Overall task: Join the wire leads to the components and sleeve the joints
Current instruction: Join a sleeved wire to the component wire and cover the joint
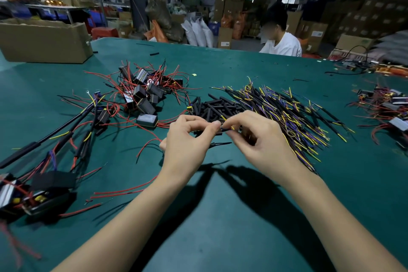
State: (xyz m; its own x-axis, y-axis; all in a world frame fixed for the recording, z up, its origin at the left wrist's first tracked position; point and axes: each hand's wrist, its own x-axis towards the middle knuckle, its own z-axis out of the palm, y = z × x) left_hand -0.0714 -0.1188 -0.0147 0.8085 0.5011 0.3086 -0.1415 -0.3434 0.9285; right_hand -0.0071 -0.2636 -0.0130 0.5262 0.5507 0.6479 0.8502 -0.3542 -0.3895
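Green matting (220, 216) covers the workbench in front of me, with cartons and another seated person beyond its far edge. Both my hands are raised just above the cloth, close together: my left hand (187, 137) pinches one end of a short black sleeve (221, 129) between thumb and forefinger, and my right hand (260, 137) pinches a yellow-tipped wire lead (231, 127) at the sleeve's other end, so I judge I am threading or seating a joint. By my reckoning the job is partway along: a few finished, sleeved assemblies (44, 185) lie at my near left, while a heap of black box components (143, 93) with red leads, a pile of loose sleeves (216, 105) and a fan of yellow and purple wire leads (287, 108) still wait. I cannot tell whether the joint itself is already twisted together; my fingertips hide it, and the lower left corner is blurred.
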